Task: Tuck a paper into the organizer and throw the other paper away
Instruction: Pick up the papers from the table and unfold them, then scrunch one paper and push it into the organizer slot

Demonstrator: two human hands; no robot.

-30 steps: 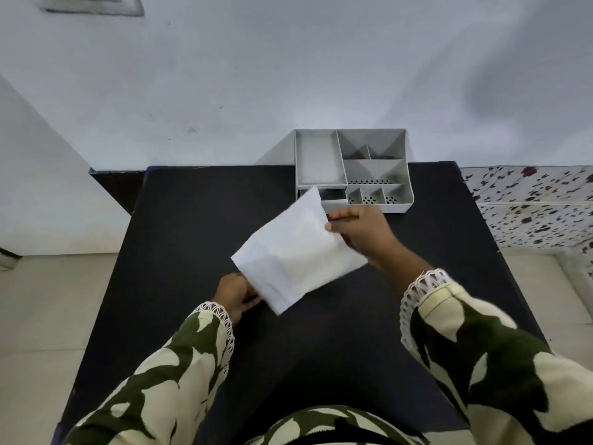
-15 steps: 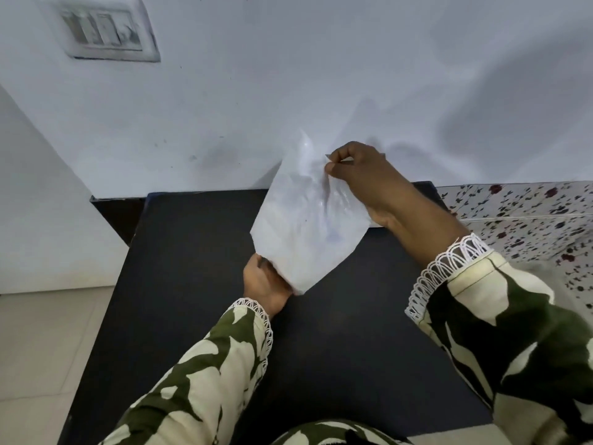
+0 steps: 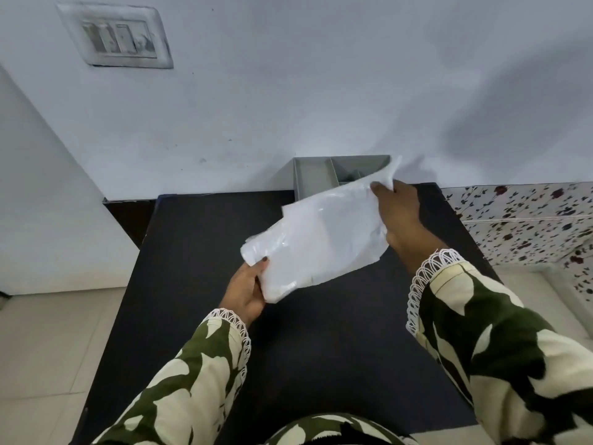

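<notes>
A white, creased paper (image 3: 321, 239) hangs in the air above the black table (image 3: 199, 252), stretched between both hands. My left hand (image 3: 248, 292) grips its lower left corner. My right hand (image 3: 398, 210) pinches its upper right edge. Behind the paper, a grey plastic organizer (image 3: 316, 175) with several compartments stands at the table's far edge against the wall; its front and right part are hidden by the paper. I can see only one paper.
A white wall rises right behind the table, with a switch plate (image 3: 117, 38) at the upper left. A floral-patterned surface (image 3: 529, 220) lies to the right of the table. Pale floor tiles (image 3: 48, 348) show on the left.
The paper has come down from upright to a flatter, slanted spread. My right hand moved right and lower. The organizer's top is visible again behind the paper.
</notes>
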